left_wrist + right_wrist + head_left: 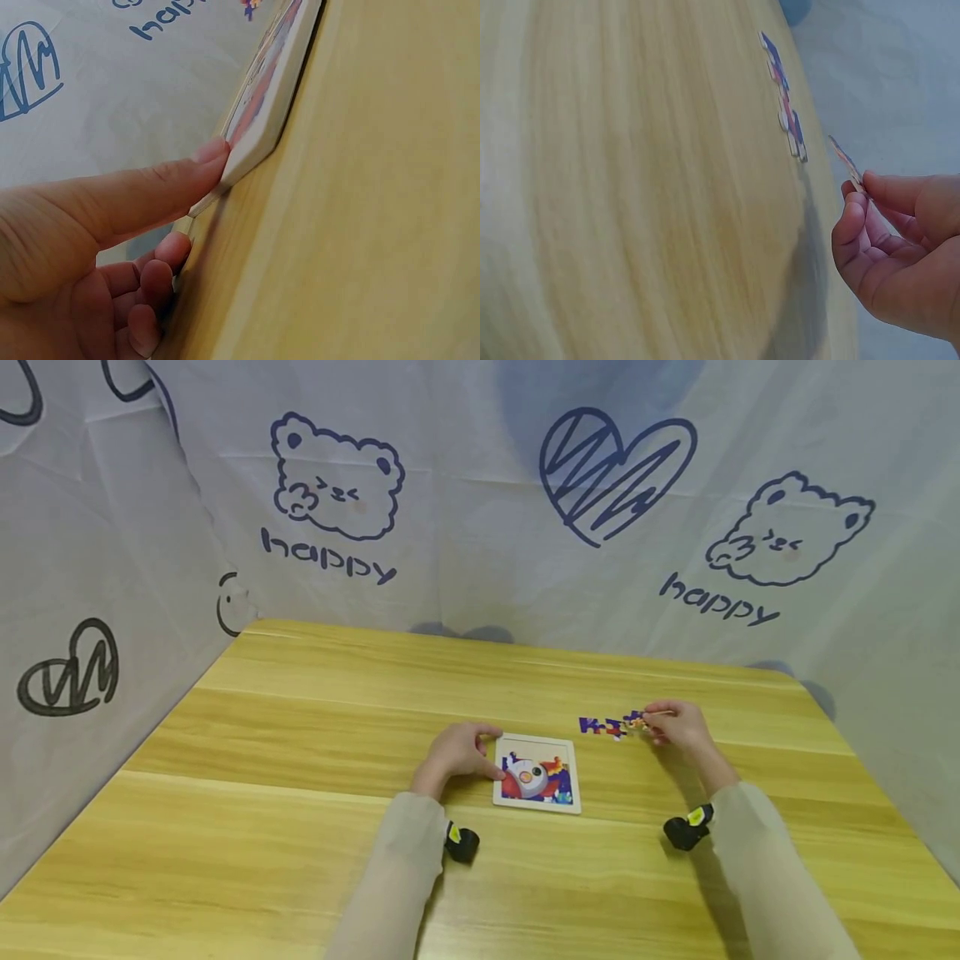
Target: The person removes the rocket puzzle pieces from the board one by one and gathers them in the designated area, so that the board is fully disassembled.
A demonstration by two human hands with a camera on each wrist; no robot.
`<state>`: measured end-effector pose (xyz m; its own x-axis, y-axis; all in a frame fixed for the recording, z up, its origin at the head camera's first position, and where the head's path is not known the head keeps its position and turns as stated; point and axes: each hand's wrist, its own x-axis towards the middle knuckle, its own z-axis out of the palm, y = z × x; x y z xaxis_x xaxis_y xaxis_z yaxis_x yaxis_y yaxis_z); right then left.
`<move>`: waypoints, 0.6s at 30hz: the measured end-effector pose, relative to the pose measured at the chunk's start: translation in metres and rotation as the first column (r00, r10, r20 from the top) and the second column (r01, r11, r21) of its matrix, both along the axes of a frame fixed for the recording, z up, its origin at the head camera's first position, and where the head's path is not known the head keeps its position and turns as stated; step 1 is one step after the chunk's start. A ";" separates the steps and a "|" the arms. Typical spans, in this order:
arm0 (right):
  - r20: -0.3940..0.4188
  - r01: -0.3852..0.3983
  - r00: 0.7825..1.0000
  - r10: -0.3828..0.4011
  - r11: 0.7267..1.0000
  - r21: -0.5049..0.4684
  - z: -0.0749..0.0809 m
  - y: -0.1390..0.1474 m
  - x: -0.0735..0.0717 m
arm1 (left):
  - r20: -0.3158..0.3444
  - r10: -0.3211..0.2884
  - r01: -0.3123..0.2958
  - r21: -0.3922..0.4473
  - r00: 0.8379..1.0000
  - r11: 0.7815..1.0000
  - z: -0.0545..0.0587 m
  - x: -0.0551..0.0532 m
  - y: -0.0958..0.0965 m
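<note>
White cloth (472, 502) with doodled hearts (618, 477) and bear faces (337, 477) hung left of and behind a wood-grain table (300, 710). Going left to right, we saw a pale left sleeve (393, 877), then the left hand (459, 752) holding the left edge of a white-rimmed jigsaw tray (536, 809), thumb on that edge, index finger at the far-left corner. We noted the tray on the table between both hands, a cartoon face (534, 781) inside, beige showing up top. Past its far-right corner we logged loose jigsaw pieces (592, 726) in a row on the table. Just right of those, the right hand (681, 727) pinched one raised piece (844, 154), thumb against fingers; we marked a pale right sleeve (780, 868) nearer us.
</note>
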<state>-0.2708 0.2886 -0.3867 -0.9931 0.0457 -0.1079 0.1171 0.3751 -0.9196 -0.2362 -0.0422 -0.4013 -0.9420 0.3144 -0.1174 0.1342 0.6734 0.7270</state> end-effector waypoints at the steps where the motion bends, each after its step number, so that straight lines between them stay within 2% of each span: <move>1: 0.001 0.000 1.000 0.000 1.000 0.004 -0.001 0.001 0.000 | 0.000 0.001 -0.001 -0.002 1.000 1.000 0.000 0.000 0.000; 11: 0.029 0.013 0.999 -0.014 0.999 0.035 -0.005 0.008 -0.003 | 0.003 0.008 -0.008 -0.007 1.000 1.000 0.001 0.000 0.000; 18: 0.062 0.037 0.997 -0.044 0.993 0.109 -0.008 0.010 -0.005 | 0.003 0.006 -0.006 -0.004 1.000 1.000 0.002 0.001 0.000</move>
